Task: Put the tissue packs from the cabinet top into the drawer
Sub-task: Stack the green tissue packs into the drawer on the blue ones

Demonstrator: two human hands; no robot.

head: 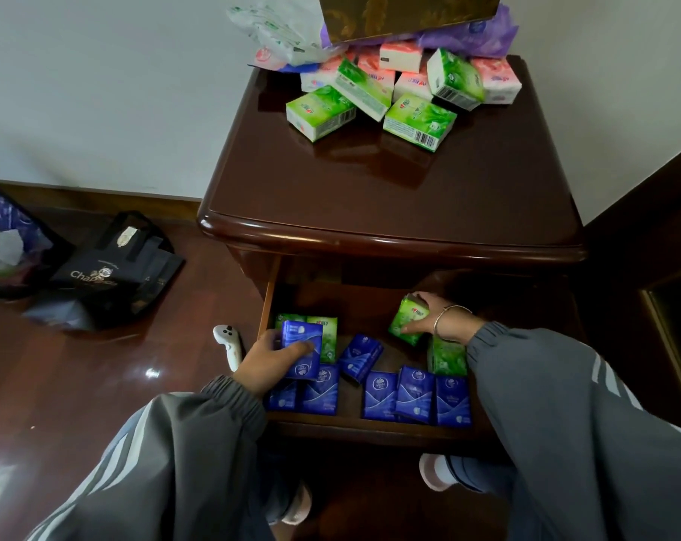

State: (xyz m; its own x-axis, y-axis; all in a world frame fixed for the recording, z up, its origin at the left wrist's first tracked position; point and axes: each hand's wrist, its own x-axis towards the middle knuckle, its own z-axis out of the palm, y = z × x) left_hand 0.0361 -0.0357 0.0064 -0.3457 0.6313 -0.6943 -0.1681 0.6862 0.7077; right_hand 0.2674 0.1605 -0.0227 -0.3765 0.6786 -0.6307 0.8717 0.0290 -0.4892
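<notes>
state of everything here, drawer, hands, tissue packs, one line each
drawer, open, partly filled
left hand, grips a blue pack over the drawer
right hand, grips a green pack in the drawer
blue packs in drawer, mostly standing along the front
green packs on cabinet top, jumbled, not yet moved
pink packs, piled behind them

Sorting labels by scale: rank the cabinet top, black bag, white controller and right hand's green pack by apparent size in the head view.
Largest first:
cabinet top
black bag
green pack, partly covered by the right hand
white controller, only slightly smaller
</notes>
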